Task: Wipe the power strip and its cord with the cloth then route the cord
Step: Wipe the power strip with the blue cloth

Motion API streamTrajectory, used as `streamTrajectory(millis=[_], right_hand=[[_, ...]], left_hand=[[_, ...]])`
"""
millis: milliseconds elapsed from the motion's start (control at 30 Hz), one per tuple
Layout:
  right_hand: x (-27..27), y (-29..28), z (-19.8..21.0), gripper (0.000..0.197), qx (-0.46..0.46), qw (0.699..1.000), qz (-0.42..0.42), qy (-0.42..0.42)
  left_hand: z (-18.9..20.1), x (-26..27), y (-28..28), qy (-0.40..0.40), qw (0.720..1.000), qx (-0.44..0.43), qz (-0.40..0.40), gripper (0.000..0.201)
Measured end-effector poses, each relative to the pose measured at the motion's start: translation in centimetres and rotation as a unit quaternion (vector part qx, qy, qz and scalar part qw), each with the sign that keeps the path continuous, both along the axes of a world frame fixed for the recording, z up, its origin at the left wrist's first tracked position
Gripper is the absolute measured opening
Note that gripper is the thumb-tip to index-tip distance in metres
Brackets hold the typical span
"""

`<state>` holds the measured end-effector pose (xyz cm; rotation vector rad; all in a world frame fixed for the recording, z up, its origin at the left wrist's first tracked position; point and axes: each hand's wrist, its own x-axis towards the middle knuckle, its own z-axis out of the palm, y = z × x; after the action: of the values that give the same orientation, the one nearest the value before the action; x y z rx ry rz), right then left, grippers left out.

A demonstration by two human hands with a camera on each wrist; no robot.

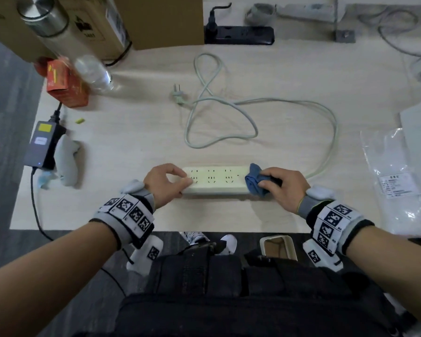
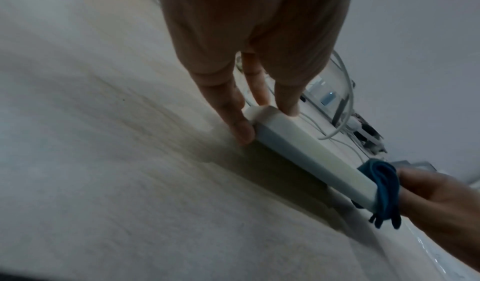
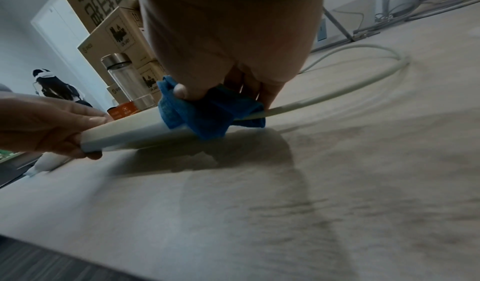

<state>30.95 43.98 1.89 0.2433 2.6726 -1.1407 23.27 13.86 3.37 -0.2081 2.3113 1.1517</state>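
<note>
Near the tabletop's front edge, the left hand (image 1: pixel 167 182) pinches the left end of the strip (image 1: pixel 215 181), thumb on the near side and fingers (image 2: pixel 288 102) on top. The strip looks light, stiff and smooth, likely to slide unless held by its ends like this. At its right end the right hand (image 1: pixel 283 186) clutches the soft, bunched cloth (image 1: pixel 254 178) around the strip where the cord (image 1: pixel 253 113) leaves. The cord looks limp and springy; it loops toward the middle of the tabletop, crossing itself, with the plug (image 1: pixel 178 93) lying free. Along the left edge sit an adapter (image 1: pixel 44 144), an orange box (image 1: pixel 65 86) and a bottle (image 1: pixel 93 71); a plastic bag (image 1: pixel 394 181) lies by the right edge. None seems to block wiping.
</note>
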Motion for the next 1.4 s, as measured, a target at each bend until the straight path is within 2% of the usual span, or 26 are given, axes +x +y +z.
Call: streamTrajectory(millis=[100,167,233,267,333,400,500,600,700,800,933,1033,1133,1300,1400], right_hand=[[0.4,-0.1,-0.2,0.020,0.011,1.000,-0.005,0.000],[0.5,-0.1,-0.2,0.020,0.013,1.000,-0.009,-0.001],[0.5,-0.2,-0.3,0.019,0.008,1.000,-0.009,-0.006],[0.5,-0.2,-0.2,0.018,0.002,1.000,-0.015,-0.008],[0.2,0.0,0.1,0.015,-0.014,0.999,-0.041,-0.001],[-0.6,0.0,0.8,0.015,-0.041,0.996,-0.071,0.016],[-2.0,-0.1,2.1,0.016,-0.092,0.991,-0.094,0.039],[-2.7,-0.6,3.6,0.019,-0.104,0.991,-0.056,0.060],[-2.4,-0.8,3.4,0.023,-0.029,0.997,0.039,0.063],[-2.3,-1.2,2.4,0.028,0.039,0.993,0.111,0.021],[-2.8,-1.7,2.6,0.029,0.045,0.996,0.068,-0.018],[-3.6,-2.2,2.7,0.023,0.028,0.998,0.038,-0.045],[-4.5,-3.3,2.8,0.016,0.020,0.997,0.019,-0.075],[-6.6,-8.7,3.0,0.021,0.050,0.991,0.087,-0.085],[-7.8,-13.2,2.7,0.021,0.067,0.986,0.134,-0.078]], left_hand=[[-0.4,-0.6,0.4,-0.042,0.999,0.003,0.031,0.037],[-0.8,-1.3,0.4,-0.102,0.994,0.016,0.034,0.059],[-0.8,-2.0,0.2,-0.179,0.983,0.042,0.005,0.072],[-0.6,-2.3,0.1,-0.192,0.980,0.047,-0.030,0.068],[0.1,-2.8,0.2,-0.142,0.983,0.006,-0.118,0.048],[0.7,-2.9,0.4,-0.040,0.985,-0.048,-0.159,0.040],[1.0,-2.3,0.9,0.104,0.984,-0.036,-0.140,0.039],[0.4,-1.3,0.8,0.182,0.974,-0.031,-0.130,0.034],[-0.8,-0.5,0.6,0.190,0.976,-0.027,-0.101,0.032],[-1.7,0.0,0.2,0.174,0.980,-0.021,-0.098,0.037],[-2.3,0.2,-0.7,0.197,0.968,-0.012,-0.155,0.047],[-2.1,-0.1,-1.0,0.187,0.971,-0.018,-0.148,0.038],[-1.9,-0.5,-1.1,0.188,0.963,-0.058,-0.183,0.032],[-1.2,-1.1,-1.3,0.164,0.953,-0.104,-0.232,0.032],[-1.0,-1.1,-1.2,0.154,0.953,-0.113,-0.233,0.021]])
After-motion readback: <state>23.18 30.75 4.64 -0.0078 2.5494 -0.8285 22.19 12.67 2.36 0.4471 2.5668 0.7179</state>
